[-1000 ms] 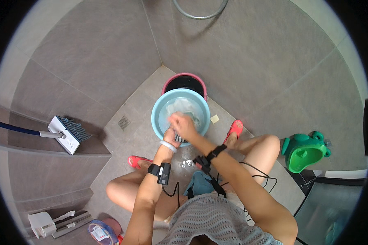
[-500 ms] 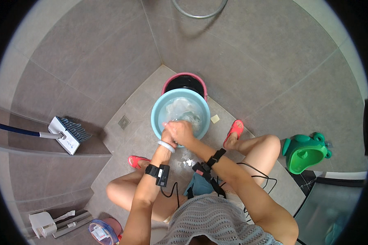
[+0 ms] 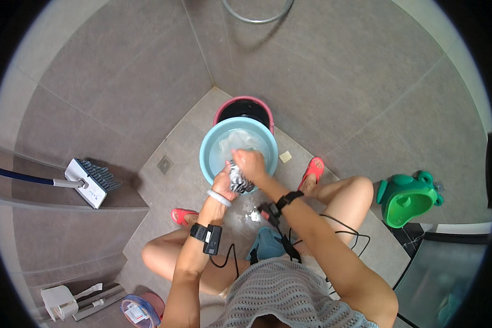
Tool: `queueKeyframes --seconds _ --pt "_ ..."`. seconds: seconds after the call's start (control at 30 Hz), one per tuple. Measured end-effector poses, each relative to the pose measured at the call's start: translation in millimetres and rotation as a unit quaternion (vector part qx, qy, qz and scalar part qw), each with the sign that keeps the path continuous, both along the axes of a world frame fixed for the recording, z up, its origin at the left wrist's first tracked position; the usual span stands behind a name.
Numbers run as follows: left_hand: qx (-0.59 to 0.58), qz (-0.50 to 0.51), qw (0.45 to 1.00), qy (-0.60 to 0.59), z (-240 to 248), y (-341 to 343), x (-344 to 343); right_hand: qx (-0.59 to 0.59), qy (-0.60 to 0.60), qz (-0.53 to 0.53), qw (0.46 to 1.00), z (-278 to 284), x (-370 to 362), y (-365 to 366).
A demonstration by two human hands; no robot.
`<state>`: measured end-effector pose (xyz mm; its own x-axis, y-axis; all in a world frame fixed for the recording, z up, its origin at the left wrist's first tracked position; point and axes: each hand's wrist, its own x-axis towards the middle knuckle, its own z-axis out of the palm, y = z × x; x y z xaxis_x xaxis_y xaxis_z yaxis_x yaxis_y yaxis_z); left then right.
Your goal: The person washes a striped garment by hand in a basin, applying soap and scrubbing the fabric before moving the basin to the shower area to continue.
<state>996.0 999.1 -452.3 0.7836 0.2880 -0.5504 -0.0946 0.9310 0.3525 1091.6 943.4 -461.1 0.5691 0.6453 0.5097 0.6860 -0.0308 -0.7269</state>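
A black-and-white patterned wet cloth [image 3: 239,179] is bunched between my hands over the near edge of a light blue basin [image 3: 204,158]. My left hand [image 3: 222,181] is closed on the cloth's left side. From above right, my right hand [image 3: 250,164] grips it in a fist. Cloudy water stands in the basin, and a whitish cloth [image 3: 239,141] lies in it. Just behind, partly covered by the blue basin, is a pink basin [image 3: 268,112] with something dark inside that I cannot make out.
A pale yellow square block [image 3: 285,157] lies right of the basin. Left are a floor drain [image 3: 165,164] and a flat mop [image 3: 86,183]. A green child's urinal [image 3: 409,199] is at the right wall. My feet in red slippers [image 3: 311,172] flank the basin. Cables hang from my wrist straps.
My hands, pressed together over the basin before, have come slightly apart. The patterned cloth now shows between them. The right hand has risen a little farther away from me.
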Motion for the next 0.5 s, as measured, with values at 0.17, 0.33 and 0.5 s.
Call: queueKeyframes --seconds 0.17,0.33,0.5 --pt "0.064 -0.009 0.997 0.039 -23 18 -5 -0.127 0.062 0.028 0.99 -11 21 -13" --pt "0.201 -0.009 0.973 0.116 -5 41 -14 -0.147 -0.028 0.14 0.979 15 22 -39" --pt "0.24 0.029 0.967 0.083 -19 84 -41 -0.297 -0.008 0.123 0.947 3 37 -50"
